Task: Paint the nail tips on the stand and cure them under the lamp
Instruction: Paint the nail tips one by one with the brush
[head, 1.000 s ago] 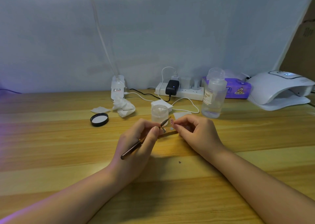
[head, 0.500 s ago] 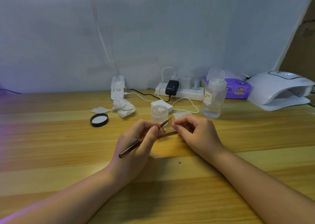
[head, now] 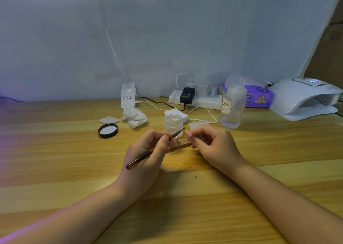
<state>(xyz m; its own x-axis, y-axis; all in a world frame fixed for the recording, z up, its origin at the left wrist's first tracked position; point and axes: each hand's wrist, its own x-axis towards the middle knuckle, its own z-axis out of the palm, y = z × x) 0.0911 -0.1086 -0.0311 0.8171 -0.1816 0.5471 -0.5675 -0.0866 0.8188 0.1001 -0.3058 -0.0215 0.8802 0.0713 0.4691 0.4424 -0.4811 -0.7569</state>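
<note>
we list: wooden table (head: 55,160); white curing lamp (head: 304,99) at its far right; clear bottle (head: 232,106) beside a purple wipes pack (head: 259,97); power strip (head: 196,100); open jar (head: 174,122), its black lid (head: 108,130) well to the left. our left hand (head: 146,154) pinches a brown brush (head: 146,153), tip raised toward a pink nail tip (head: 188,133) pinched in our right hand (head: 213,145), fingers curled. the stand (head: 181,146) lies on the table between our hands.

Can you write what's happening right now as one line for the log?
left hand: holds brush | right hand: pinches nail tip | jar: open, lid off | curing lamp: unused
</note>
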